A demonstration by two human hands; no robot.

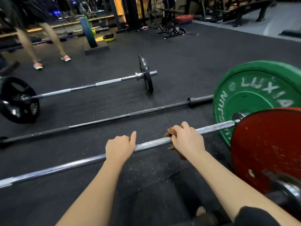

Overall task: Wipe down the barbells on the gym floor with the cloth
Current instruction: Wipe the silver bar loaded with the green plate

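Three barbells lie on the black rubber floor. The nearest, a chrome bar [151, 143], runs from lower left up to a green plate [254, 98] and a red plate [267, 149] at right. My left hand [119, 148] grips this bar, thumb raised. My right hand [187, 139] wraps a brown cloth [171, 132] around the bar a little further right. Behind lies a bare black bar [114, 119]. Farthest is a silver bar [84, 87] with black plates [145, 73] on both ends.
A person's legs in orange shoes [38, 66] stand at the far left. An upright blue-green plate on a block [88, 31], yellow plates [107, 38], a black stand [171, 25] and benches [244, 12] line the back. Open floor lies between the bars.
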